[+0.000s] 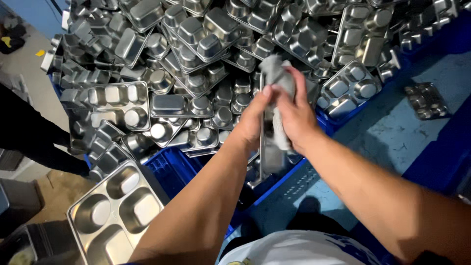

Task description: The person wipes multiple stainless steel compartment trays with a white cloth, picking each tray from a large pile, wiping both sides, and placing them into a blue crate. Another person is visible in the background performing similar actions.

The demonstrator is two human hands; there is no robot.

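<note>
Heap of steel compartment trays [206, 64], most lying upside down, filling the blue crates [171, 167] and spilling over their rims; a single tray [426, 100] lies apart on the floor [392, 132], and another upturned tray [115, 216] sits at lower left. Wiping appears to be the step in hand: your left hand [252, 122] is closed on the held tray [269, 157], stood on edge above the crate, while your right hand [294, 115] presses a grey cloth [277, 73] to it. Next, you probably need firm strokes into each compartment.

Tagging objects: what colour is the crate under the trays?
Blue, a plastic crate; clearest in the head view below the heap.
</note>
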